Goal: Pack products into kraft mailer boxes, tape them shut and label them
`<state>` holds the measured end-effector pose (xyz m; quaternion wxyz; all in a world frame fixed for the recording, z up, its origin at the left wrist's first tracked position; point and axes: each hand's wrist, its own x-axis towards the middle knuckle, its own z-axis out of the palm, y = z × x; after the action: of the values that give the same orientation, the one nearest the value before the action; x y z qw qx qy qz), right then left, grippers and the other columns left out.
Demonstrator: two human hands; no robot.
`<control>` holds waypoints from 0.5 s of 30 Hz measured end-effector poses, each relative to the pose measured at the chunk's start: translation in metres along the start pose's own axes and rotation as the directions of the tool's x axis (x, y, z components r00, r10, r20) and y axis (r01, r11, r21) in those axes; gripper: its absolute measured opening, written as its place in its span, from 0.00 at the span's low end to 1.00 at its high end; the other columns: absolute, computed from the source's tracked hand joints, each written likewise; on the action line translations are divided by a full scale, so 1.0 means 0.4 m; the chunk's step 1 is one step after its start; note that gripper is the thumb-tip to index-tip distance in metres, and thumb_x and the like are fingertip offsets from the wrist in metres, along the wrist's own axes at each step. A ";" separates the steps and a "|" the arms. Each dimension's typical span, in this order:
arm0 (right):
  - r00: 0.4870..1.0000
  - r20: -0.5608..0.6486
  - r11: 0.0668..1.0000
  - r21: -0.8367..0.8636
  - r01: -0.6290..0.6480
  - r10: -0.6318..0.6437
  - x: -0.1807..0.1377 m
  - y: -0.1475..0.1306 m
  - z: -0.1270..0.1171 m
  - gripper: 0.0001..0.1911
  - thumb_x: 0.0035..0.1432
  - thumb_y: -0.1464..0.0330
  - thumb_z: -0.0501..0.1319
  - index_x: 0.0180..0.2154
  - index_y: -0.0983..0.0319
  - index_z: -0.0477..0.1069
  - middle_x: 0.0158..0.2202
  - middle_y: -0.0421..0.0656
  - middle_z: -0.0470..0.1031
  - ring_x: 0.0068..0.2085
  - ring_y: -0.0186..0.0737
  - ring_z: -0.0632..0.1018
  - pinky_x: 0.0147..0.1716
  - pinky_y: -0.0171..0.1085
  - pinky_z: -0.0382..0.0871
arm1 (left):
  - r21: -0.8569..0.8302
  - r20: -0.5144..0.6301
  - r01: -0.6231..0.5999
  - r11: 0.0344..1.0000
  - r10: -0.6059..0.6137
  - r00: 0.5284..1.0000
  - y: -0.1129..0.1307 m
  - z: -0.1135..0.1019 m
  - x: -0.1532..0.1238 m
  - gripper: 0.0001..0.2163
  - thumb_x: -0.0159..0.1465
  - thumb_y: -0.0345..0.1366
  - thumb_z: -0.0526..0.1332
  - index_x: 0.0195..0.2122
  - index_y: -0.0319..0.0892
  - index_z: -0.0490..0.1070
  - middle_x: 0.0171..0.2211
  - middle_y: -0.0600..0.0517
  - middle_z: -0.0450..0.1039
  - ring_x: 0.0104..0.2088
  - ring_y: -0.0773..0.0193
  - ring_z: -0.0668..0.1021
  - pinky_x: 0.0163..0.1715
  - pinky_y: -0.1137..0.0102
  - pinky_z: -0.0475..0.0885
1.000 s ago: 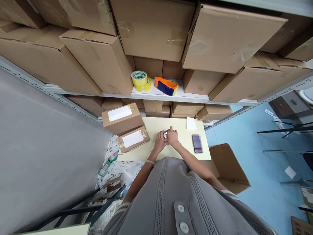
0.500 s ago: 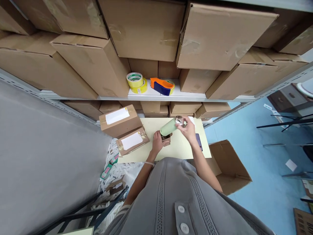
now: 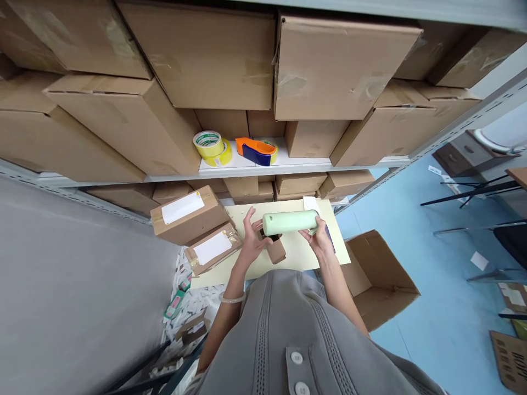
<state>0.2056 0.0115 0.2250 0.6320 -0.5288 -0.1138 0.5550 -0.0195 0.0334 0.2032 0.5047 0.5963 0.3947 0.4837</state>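
A pale green cylindrical bottle [image 3: 289, 223] lies level in the air above a small pale yellow table [image 3: 296, 258]. My right hand [image 3: 318, 241] grips its right end from below. My left hand [image 3: 251, 241] has its fingers spread and touches the bottle's left end. Under the bottle, a small open brown carton [image 3: 275, 249] stands on the table beside my left hand. A dark phone [image 3: 330, 239] lies on the table, mostly hidden behind my right hand.
Two sealed cartons with white labels [image 3: 187, 214] [image 3: 212, 249] sit left of the table. Yellow tape rolls [image 3: 214, 147] and an orange tape dispenser [image 3: 256, 151] rest on the shelf among large cartons. An open empty carton [image 3: 379, 280] stands on the blue floor at right.
The green bottle came up out of the small carton and was turned level. My left hand left the carton and opened against the bottle's left end. The view shifted right.
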 end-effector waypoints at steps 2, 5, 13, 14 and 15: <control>1.000 0.016 1.000 0.004 0.005 -0.005 -0.004 0.005 0.003 0.17 0.51 0.53 0.66 0.34 0.55 0.66 0.25 0.32 0.66 0.21 0.28 0.65 0.33 0.41 0.82 | -0.050 0.042 0.010 0.999 -0.008 0.999 0.028 0.009 0.003 0.52 0.51 0.60 0.69 0.70 0.53 0.39 0.68 0.36 0.48 0.57 0.51 0.72 0.57 0.55 0.67; 0.997 0.057 0.998 -0.014 0.060 -0.059 -0.009 0.005 0.010 0.17 0.51 0.53 0.67 0.35 0.56 0.68 0.28 0.34 0.69 0.26 0.31 0.69 0.35 0.42 0.81 | -0.056 0.021 0.029 0.998 -0.028 0.999 0.055 0.018 0.002 0.47 0.53 0.53 0.71 0.68 0.50 0.48 0.62 0.39 0.60 0.57 0.53 0.72 0.56 0.60 0.69; 0.892 0.401 0.917 -0.237 0.320 -0.208 -0.022 -0.046 0.020 0.33 0.53 0.51 0.67 0.58 0.53 0.65 0.54 0.46 0.72 0.50 0.45 0.74 0.47 0.42 0.74 | -0.012 -0.152 -0.021 1.000 0.019 0.988 0.131 0.000 0.021 0.38 0.52 0.48 0.73 0.62 0.46 0.60 0.57 0.43 0.68 0.55 0.54 0.73 0.55 0.62 0.70; 0.867 0.458 0.906 -0.254 0.337 -0.194 -0.027 -0.053 0.022 0.37 0.52 0.53 0.69 0.61 0.52 0.63 0.56 0.47 0.70 0.52 0.45 0.73 0.49 0.42 0.73 | 0.007 -0.190 -0.013 1.000 0.014 0.982 0.136 -0.004 0.028 0.36 0.53 0.48 0.72 0.61 0.45 0.62 0.57 0.43 0.68 0.55 0.54 0.73 0.55 0.62 0.69; 0.841 0.515 0.902 -0.266 0.341 -0.166 -0.033 -0.058 0.025 0.41 0.50 0.54 0.70 0.63 0.51 0.60 0.58 0.46 0.69 0.53 0.45 0.73 0.51 0.42 0.72 | 0.025 -0.236 0.001 1.000 0.005 0.972 0.138 -0.009 0.035 0.33 0.55 0.49 0.70 0.59 0.45 0.64 0.57 0.43 0.68 0.55 0.54 0.73 0.55 0.62 0.69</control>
<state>0.2069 0.0101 0.2533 0.5493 -0.4573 -0.4329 0.5493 -0.0209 0.0376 0.2600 0.4462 0.5411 0.4572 0.5470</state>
